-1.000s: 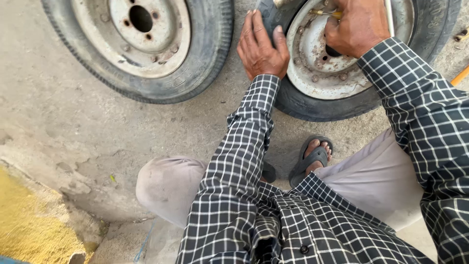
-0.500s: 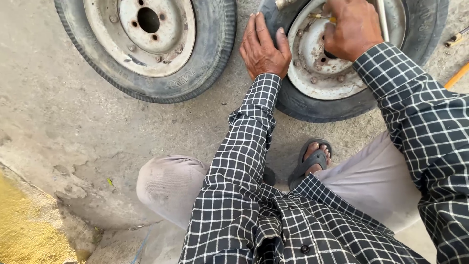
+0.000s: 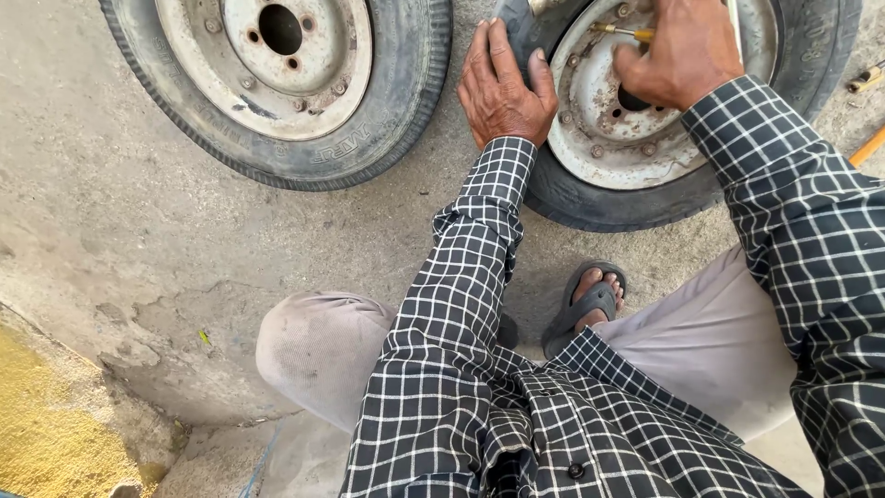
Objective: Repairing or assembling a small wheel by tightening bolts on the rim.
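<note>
Black rubber tyre on its rusty grey steel rim (image 3: 636, 138), lying flat on the concrete floor (image 3: 138, 231) in front of the crouching person, at upper right of the head view. Left hand (image 3: 502, 92) lies palm down on the tyre's sidewall at the rim edge, its grip spread flat and holding nothing. Right hand (image 3: 682, 51) sits over the rim's centre, its grip pressed together around a thin yellow-handled tool (image 3: 619, 32) whose metal tip points toward the rim's bolt holes; what the tip touches cannot be told. A second black tyre with a pale steel rim (image 3: 286, 74) lies just beside, to the left, not touching the first. A grey sandal (image 3: 590, 304) shows under the wheel's near edge. Judged from its build, the wheel is heavy and stiff at the rim, with a firm, grippy, slightly yielding rubber wall; best held by the tyre's outer edge or through the rim's centre hole.
</note>
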